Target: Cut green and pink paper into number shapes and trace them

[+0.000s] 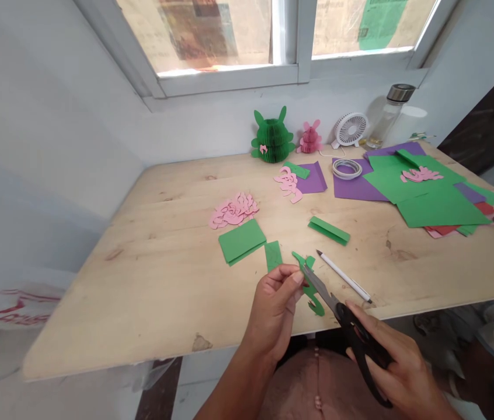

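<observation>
Pinched between the thumb and fingers of my left hand [275, 303] is a green paper piece [309, 286] with a partly cut, curved outline. My right hand [393, 356] grips black-handled scissors [352, 329], whose blades point up and left and meet the paper beside my left fingertips. Just beyond my left hand lies a small green paper rectangle [274, 255]. A folded green paper [242, 241] rests to its left. On the right, a white pen [344, 276] with dark ends lies slanted on the table, close to a narrow folded green strip [329, 230].
Pink paper cutouts [235, 210] are heaped at mid-table. Green and pink honeycomb paper figures [273, 140], a small white fan [350, 129] and a glass bottle [389, 116] stand at the wall. Tape rolls [347, 169] and green sheets [442, 207] lie right. Another person sits lower right.
</observation>
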`<state>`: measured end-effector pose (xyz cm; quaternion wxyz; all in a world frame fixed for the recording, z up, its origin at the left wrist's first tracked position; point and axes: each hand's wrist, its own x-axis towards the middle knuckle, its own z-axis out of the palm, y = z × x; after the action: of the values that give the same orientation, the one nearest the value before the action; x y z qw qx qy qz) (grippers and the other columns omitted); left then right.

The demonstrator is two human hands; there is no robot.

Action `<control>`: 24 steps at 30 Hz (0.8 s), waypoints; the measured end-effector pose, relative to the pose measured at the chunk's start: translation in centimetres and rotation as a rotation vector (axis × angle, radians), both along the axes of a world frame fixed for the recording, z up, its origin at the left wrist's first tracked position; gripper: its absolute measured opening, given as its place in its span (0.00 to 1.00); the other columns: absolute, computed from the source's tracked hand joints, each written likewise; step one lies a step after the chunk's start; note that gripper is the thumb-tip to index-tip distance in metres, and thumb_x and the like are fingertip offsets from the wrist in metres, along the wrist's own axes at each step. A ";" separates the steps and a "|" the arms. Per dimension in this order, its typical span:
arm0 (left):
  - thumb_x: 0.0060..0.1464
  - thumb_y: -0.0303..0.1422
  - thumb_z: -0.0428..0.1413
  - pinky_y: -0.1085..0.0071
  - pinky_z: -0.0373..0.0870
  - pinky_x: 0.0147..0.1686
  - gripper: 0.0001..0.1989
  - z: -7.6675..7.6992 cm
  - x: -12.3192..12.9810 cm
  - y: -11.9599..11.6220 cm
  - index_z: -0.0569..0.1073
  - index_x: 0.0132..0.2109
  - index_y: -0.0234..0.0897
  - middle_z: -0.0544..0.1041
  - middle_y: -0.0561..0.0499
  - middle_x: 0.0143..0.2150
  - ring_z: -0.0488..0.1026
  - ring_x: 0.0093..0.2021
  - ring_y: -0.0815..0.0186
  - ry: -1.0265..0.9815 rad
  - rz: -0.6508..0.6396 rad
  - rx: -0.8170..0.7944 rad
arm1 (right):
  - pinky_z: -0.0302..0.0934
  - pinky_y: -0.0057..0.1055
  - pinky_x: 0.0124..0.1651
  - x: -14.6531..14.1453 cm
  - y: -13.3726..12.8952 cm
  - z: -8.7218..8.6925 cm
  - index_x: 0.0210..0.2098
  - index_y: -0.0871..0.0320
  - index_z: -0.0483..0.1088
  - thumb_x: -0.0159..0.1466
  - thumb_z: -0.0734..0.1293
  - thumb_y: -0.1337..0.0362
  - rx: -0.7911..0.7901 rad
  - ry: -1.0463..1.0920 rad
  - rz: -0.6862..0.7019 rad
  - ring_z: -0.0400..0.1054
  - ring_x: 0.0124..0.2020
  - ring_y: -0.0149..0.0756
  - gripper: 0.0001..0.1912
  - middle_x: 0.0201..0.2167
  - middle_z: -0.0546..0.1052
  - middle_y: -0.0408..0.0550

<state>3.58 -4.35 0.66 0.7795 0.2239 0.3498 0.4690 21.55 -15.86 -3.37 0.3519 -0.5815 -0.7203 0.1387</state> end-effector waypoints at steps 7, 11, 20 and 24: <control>0.47 0.31 0.64 0.72 0.65 0.40 0.06 0.1 0.0 0.1 0.76 0.30 0.35 0.75 0.53 0.29 0.70 0.33 0.70 -0.013 0.001 -0.003 | 0.68 0.27 0.50 0.0 0.0 0.1 0.65 0.50 0.57 0.59 0.68 0.69 -0.032 0.026 -0.011 0.72 0.51 0.41 0.36 0.55 0.73 0.47; 0.47 0.31 0.64 0.72 0.65 0.40 0.05 -0.1 0.0 0.1 0.76 0.31 0.35 0.75 0.53 0.29 0.70 0.33 0.69 -0.007 0.010 -0.007 | 0.68 0.26 0.50 -0.1 -0.1 0.1 0.65 0.49 0.58 0.60 0.68 0.68 -0.045 0.043 -0.026 0.72 0.50 0.41 0.35 0.55 0.73 0.48; 0.45 0.31 0.64 0.72 0.65 0.37 0.07 0.1 0.2 0.3 0.74 0.29 0.34 0.72 0.53 0.25 0.69 0.30 0.69 0.058 0.001 -0.041 | 0.68 0.33 0.52 2.2 0.8 -0.1 0.60 0.56 0.65 0.61 0.66 0.61 -0.111 0.020 -0.259 0.71 0.52 0.43 0.27 0.54 0.74 0.48; 0.44 0.32 0.64 0.72 0.65 0.34 0.07 0.2 0.3 0.4 0.74 0.28 0.34 0.71 0.54 0.24 0.68 0.27 0.70 0.123 0.003 -0.023 | 0.67 0.36 0.54 4.3 1.8 0.0 0.61 0.56 0.64 0.63 0.61 0.62 -0.073 -0.123 -0.332 0.71 0.53 0.44 0.26 0.55 0.74 0.48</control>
<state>3.88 -3.93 0.84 0.7581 0.2429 0.4029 0.4516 25.81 -14.10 -3.39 0.3037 -0.7122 -0.6291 0.0689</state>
